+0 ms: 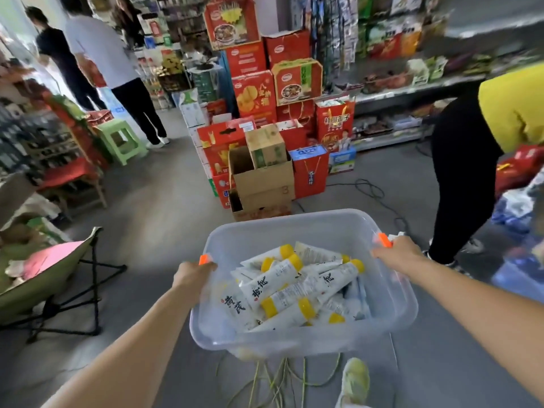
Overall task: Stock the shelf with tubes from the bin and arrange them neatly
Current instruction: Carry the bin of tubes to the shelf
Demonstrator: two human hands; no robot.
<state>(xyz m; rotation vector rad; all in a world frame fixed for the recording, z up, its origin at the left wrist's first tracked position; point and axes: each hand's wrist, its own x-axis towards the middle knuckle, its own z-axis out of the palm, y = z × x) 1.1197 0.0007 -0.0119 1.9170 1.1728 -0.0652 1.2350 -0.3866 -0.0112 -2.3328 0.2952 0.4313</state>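
The left hand (192, 273) grips the left edge of a big clear plastic bin (265, 231). Its fingers curl over the rim, right by a small orange clip (203, 259). The right hand (397, 254) grips the right edge the same way, next to another orange clip (385, 240). The bin is held up in the air between the two hands, above the grey floor (164, 219).

Inside the bin lie lots of white tubes with yellow caps (294, 287). They are piled in a messy heap and point every which way. The tubes are down in the middle of the bin, between the two hands. Neither hand touches them.

Far off on the right is a long grey shop shelf (412, 89) with packets on it. A person in a yellow top and black trousers (465, 172) bends over near it. Straight ahead is a stack of red gift boxes (253, 92), with brown cardboard boxes (262, 178) in front. A green plastic stool (123, 139) stands on the left. Thin green strings (279, 378) lie on the floor under the bin, beside a pale shoe (354, 381).
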